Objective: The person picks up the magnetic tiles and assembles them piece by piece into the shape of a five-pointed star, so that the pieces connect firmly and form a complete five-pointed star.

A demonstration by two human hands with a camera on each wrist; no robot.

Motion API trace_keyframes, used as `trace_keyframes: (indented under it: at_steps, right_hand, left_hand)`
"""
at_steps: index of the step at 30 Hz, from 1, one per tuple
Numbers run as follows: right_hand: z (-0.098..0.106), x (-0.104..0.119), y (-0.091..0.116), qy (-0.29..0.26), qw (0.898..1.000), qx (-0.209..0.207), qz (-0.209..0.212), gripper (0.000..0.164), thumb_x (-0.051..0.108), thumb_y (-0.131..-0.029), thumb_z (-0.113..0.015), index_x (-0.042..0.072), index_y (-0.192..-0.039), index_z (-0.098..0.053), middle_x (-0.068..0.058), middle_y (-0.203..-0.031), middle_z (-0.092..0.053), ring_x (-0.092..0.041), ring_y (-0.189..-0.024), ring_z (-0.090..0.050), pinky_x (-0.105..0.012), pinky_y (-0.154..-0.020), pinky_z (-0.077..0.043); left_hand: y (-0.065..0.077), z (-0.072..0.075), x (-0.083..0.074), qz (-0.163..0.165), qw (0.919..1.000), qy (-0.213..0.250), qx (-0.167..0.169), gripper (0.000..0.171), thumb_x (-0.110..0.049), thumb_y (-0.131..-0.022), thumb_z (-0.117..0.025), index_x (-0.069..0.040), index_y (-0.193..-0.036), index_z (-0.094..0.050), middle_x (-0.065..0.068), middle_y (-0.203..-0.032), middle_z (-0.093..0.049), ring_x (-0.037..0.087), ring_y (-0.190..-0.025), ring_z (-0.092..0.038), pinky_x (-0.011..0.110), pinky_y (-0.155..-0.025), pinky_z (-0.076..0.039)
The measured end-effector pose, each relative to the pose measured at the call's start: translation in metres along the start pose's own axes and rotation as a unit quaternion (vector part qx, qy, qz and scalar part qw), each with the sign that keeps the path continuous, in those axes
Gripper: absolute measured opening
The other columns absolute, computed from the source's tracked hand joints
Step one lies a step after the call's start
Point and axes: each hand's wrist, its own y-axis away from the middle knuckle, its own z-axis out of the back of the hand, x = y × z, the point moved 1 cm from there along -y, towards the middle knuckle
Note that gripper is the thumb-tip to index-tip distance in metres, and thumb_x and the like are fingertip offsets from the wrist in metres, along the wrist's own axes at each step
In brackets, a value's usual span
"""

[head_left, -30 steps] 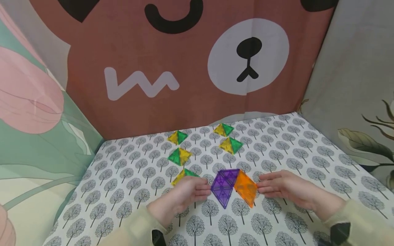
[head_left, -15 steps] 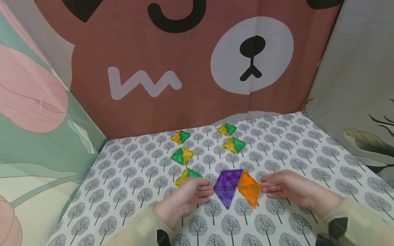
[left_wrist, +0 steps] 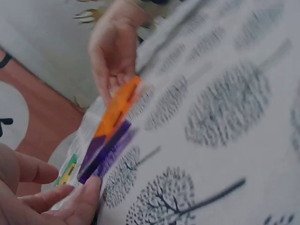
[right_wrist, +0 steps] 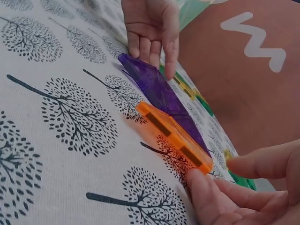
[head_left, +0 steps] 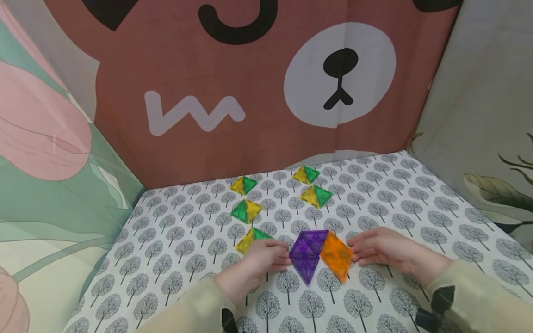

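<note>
The right hand [head_left: 381, 248] was nudged in, and purple tiles [head_left: 307, 252] and orange tiles [head_left: 336, 255] on the cloth [head_left: 166, 264] seemed steadied with the left hand [head_left: 263, 259], each grip loose, a gentle lift probably needed next.

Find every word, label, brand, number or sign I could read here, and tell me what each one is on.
There are none.
The pale zigzag on the brown backdrop resembles a letter but seems only decoration.
The cloth shows printed trees.
No lettering shows on the purple tiles or orange tiles; any on the yellow-green tiles would be too small to read.
</note>
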Motion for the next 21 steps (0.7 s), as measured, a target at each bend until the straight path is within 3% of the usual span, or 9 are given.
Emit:
trace_keyframes:
  at_steps: [4, 9, 13, 17, 21]
  right_hand:
    - [-0.003, 0.001, -0.001, 0.023, 1.000, -0.007, 0.004, 0.040, 0.006, -0.092, -0.064, -0.013, -0.126, -0.054, -0.017, -0.098, -0.068, -0.026, -0.087, -0.066, -0.035, -0.079, -0.058]
    - [-0.008, 0.001, -0.001, 0.047, 0.999, -0.013, 0.018, 0.043, 0.008, -0.092, -0.065, -0.010, -0.128, -0.051, -0.015, -0.091, -0.067, -0.024, -0.080, -0.064, -0.029, -0.068, -0.057]
    - [-0.012, 0.000, -0.001, 0.058, 0.998, -0.028, 0.018, 0.043, 0.009, -0.092, -0.067, -0.007, -0.129, -0.051, -0.013, -0.084, -0.065, -0.021, -0.072, -0.063, -0.024, -0.059, -0.053]
    - [-0.016, -0.002, -0.001, 0.058, 0.997, -0.038, 0.021, 0.046, 0.007, -0.090, -0.068, -0.009, -0.129, -0.049, -0.018, -0.084, -0.067, -0.026, -0.072, -0.067, -0.030, -0.061, -0.059]
    - [-0.019, -0.004, -0.001, 0.057, 0.997, -0.047, 0.022, 0.048, 0.003, -0.089, -0.067, -0.010, -0.130, -0.046, -0.023, -0.086, -0.068, -0.032, -0.075, -0.069, -0.040, -0.067, -0.061]
  left_hand:
    - [-0.002, -0.003, 0.000, -0.002, 0.9991, -0.040, -0.013, 0.029, 0.004, -0.089, -0.063, 0.000, -0.117, -0.068, 0.013, -0.088, -0.069, 0.023, -0.073, -0.069, 0.033, -0.067, -0.061]
    - [-0.006, -0.008, 0.001, -0.014, 0.9977, -0.066, -0.013, 0.019, 0.001, -0.089, -0.067, -0.005, -0.106, -0.073, 0.009, -0.089, -0.067, 0.020, -0.073, -0.067, 0.031, -0.063, -0.060]
    - [-0.008, -0.010, 0.001, -0.019, 0.9955, -0.090, -0.020, 0.013, -0.001, -0.088, -0.069, -0.007, -0.098, -0.075, 0.005, -0.082, -0.069, 0.014, -0.064, -0.064, 0.025, -0.052, -0.055]
    - [-0.008, -0.012, 0.001, -0.015, 0.9969, -0.074, -0.023, 0.013, 0.001, -0.088, -0.067, -0.004, -0.097, -0.074, 0.009, -0.076, -0.069, 0.011, -0.055, -0.061, 0.022, -0.045, -0.050]
    - [-0.008, -0.014, 0.003, -0.003, 0.9988, -0.041, -0.025, 0.013, 0.003, -0.091, -0.064, -0.001, -0.100, -0.073, 0.011, -0.083, -0.070, 0.013, -0.056, -0.065, 0.024, -0.047, -0.054]
